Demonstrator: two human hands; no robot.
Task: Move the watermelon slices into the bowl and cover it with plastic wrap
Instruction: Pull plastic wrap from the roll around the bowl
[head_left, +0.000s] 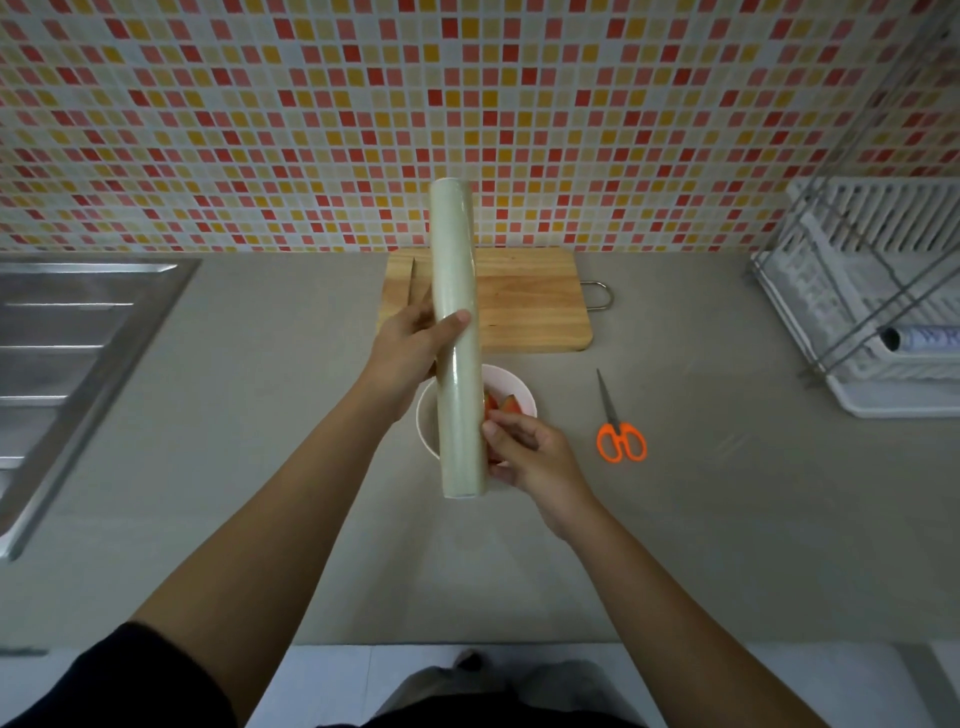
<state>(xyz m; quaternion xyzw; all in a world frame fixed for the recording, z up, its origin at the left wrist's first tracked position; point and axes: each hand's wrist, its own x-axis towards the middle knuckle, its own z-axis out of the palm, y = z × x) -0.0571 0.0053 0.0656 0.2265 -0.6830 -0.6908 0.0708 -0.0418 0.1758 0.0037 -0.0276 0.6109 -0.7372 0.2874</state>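
Pale, glossy film is showing on the plastic wrap roll (457, 338), which is standing nearly upright in the centre of the frame, raised above the grey counter (260, 467). The left hand (410, 338) is gripping the roll around its middle, thumb lying across the front. The right hand (530, 452) is pinching at the roll's lower right edge with thumb and curled fingers; whether a loose end of film is being caught there cannot be told. The white bowl (511, 382) is sitting on the counter directly behind the roll's lower half, partly hidden by it, and the red watermelon slices (506, 402) are lying inside it, just above the right hand. The wooden cutting board (530, 306), above the bowl in the frame, is carrying no fruit that can be seen. Judgement: the transfer step is looking complete, and the covering step is just opening — the film end is being sought, and no sheet is drawn out yet. The next move is calling for the free edge to be peeled up and pulled wide enough to span the rim, with the roll held steady against the pull. The orange-handled scissors (618, 431) are lying to the right of the bowl — within reach for the cut.
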